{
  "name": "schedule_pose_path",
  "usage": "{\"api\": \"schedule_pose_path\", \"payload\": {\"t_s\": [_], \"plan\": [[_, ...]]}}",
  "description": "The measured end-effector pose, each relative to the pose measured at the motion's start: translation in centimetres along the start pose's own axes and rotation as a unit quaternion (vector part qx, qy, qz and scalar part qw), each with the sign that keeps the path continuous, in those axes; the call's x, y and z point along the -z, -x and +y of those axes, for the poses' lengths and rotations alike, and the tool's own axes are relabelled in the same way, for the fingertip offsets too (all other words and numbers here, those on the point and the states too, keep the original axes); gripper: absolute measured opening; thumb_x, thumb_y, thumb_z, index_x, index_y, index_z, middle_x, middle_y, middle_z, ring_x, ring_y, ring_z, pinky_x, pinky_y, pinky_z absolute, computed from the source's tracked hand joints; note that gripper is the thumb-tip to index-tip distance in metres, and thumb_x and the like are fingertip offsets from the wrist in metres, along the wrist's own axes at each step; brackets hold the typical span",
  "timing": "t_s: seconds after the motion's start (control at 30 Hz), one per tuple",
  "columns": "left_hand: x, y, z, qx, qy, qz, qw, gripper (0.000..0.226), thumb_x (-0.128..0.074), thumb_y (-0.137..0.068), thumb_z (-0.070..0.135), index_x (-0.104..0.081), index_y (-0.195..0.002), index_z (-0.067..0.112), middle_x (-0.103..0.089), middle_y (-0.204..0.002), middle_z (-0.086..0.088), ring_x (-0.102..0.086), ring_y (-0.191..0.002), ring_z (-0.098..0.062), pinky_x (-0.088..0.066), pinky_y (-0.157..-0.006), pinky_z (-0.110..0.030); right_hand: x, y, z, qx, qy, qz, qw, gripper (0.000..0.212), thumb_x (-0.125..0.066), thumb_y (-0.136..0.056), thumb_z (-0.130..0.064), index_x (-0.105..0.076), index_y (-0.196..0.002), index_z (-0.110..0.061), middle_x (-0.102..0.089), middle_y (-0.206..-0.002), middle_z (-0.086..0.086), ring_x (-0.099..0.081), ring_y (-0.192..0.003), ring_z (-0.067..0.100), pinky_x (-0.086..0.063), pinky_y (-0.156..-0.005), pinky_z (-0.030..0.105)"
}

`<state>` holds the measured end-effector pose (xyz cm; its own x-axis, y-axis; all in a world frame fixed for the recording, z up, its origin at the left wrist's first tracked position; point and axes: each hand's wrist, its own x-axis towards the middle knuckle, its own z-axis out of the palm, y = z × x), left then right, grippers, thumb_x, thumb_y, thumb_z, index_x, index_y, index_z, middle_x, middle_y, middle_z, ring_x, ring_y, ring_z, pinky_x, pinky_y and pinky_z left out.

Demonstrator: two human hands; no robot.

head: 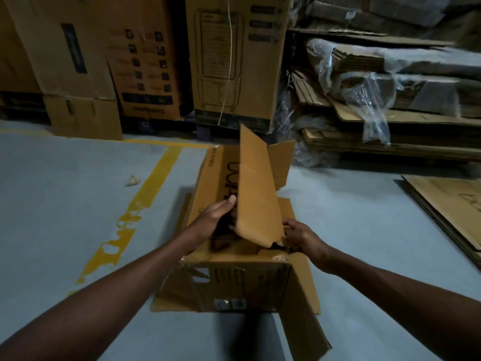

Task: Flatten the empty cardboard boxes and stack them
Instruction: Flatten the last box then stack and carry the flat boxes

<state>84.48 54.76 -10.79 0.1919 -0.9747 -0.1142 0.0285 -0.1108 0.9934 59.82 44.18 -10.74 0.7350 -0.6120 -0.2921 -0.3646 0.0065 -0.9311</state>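
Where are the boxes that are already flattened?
In the head view, the flattened cardboard lies on the floor at the right edge, right of the box both hands are working on.

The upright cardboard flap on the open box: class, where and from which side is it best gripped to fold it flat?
Probably grip the upright flap low on its two long edges, from either side, as the left hand and right hand do: it stands free, with bare edges.

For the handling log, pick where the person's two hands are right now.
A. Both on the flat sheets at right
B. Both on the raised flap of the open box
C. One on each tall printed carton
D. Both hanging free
B: the left hand and right hand each have a grip on the lower edge of the raised flap of the open box.
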Motion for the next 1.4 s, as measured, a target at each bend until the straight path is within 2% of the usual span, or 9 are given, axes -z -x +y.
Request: {"api": "schedule_pose_path", "payload": {"t_s": [0.2,0.37,0.5,0.67,0.77,0.97,1.13,1.27,1.4], "plan": [[0.5,1.8,-2.3,-0.124,-0.223,0.004,0.967,0.025,-0.057,-0.099,0.040,-0.071,-0.114,0.026,-0.073,-0.107,0.007,-0.067,-0.104,-0.010,-0.054,-0.090,-0.033,-0.7,2.1,1.5,-0.031,0.002,-0.047,0.998,0.080,-0.073,-0.078,-0.046,-0.033,-0.146,-0.035,-0.059,-0.133,-0.007,-0.060,-0.118,0.019,-0.053,-0.092,0.036],[2.8,2.2,-2.9,-0.158,-0.286,0.106,0.939,0.014,-0.064,-0.096,0.023,-0.072,-0.106,0.027,-0.066,-0.106,0.013,-0.061,-0.096,-0.001,-0.047,-0.078,-0.020,-2.5,1.4,2.8,-0.036,-0.081,0.120,0.989,0.082,-0.073,-0.078,-0.058,-0.039,-0.144,-0.025,-0.059,-0.129,-0.004,-0.058,-0.116,0.019,-0.050,-0.101,0.041],[6.6,1.9,-4.4,-0.058,-0.207,0.233,0.948,0.023,-0.060,-0.097,0.027,-0.064,-0.120,0.028,-0.064,-0.122,0.007,-0.061,-0.111,-0.009,-0.048,-0.088,-0.027,-2.6,0.4,3.1,-0.064,-0.107,0.150,0.981,0.075,-0.069,-0.084,-0.050,-0.035,-0.147,-0.026,-0.058,-0.130,0.001,-0.056,-0.118,0.028,-0.046,-0.104,0.050],[7.7,2.2,-7.9,0.106,0.051,0.175,0.977,0.035,-0.036,-0.107,0.030,-0.050,-0.139,0.023,-0.059,-0.129,0.000,-0.051,-0.129,-0.026,-0.045,-0.097,-0.037,-2.9,0.1,3.1,-0.063,-0.117,0.176,0.975,0.071,-0.067,-0.089,-0.043,-0.033,-0.148,-0.023,-0.056,-0.131,0.004,-0.055,-0.115,0.029,-0.047,-0.095,0.045],[8.1,2.2,-10.1,0.194,0.062,0.183,0.962,0.066,-0.033,-0.096,0.065,-0.043,-0.149,0.026,-0.048,-0.150,-0.008,-0.046,-0.136,-0.032,-0.038,-0.112,-0.051,-2.7,0.0,3.0,-0.075,-0.115,0.180,0.974,0.075,-0.069,-0.086,-0.044,-0.033,-0.148,-0.021,-0.056,-0.129,0.006,-0.055,-0.113,0.031,-0.047,-0.097,0.049],[9.3,4.3,-12.9,0.384,0.104,0.110,0.911,0.073,-0.030,-0.096,0.066,-0.069,-0.103,0.005,-0.075,-0.095,-0.016,-0.068,-0.078,-0.030,-0.052,-0.067,-0.034,-2.5,-0.1,2.9,-0.086,-0.116,0.168,0.975,0.078,-0.069,-0.085,-0.044,-0.031,-0.150,-0.023,-0.054,-0.135,0.011,-0.056,-0.118,0.036,-0.045,-0.103,0.057],[11.9,5.1,-7.2,0.296,-0.056,0.233,0.925,0.030,-0.048,-0.095,0.030,-0.050,-0.068,0.017,-0.044,-0.059,-0.006,-0.042,-0.042,-0.019,-0.040,-0.039,-0.020,-2.2,-0.2,1.8,-0.078,-0.101,0.191,0.973,0.075,-0.068,-0.087,-0.042,-0.032,-0.149,-0.020,-0.056,-0.133,0.011,-0.057,-0.114,0.034,-0.046,-0.101,0.055],[15.5,5.6,-2.8,0.085,-0.072,0.368,0.923,0.034,-0.054,-0.081,0.030,-0.052,-0.050,0.016,-0.043,-0.040,0.002,-0.038,-0.043,-0.020,-0.026,-0.050,-0.030,-2.2,-0.3,1.0,-0.085,-0.090,0.201,0.972,0.077,-0.069,-0.086,-0.044,-0.031,-0.149,-0.020,-0.054,-0.137,0.012,-0.056,-0.118,0.035,-0.044,-0.104,0.057],[14.5,6.4,-0.5,-0.041,0.090,0.245,0.964,0.046,-0.039,-0.100,0.017,-0.074,-0.070,0.014,-0.065,-0.054,-0.004,-0.060,-0.046,-0.016,-0.049,-0.044,-0.025,-2.8,-0.1,0.8,-0.096,-0.083,0.200,0.972,0.077,-0.067,-0.088,-0.046,-0.028,-0.151,-0.023,-0.051,-0.142,0.010,-0.052,-0.126,0.038,-0.042,-0.106,0.058]]}}
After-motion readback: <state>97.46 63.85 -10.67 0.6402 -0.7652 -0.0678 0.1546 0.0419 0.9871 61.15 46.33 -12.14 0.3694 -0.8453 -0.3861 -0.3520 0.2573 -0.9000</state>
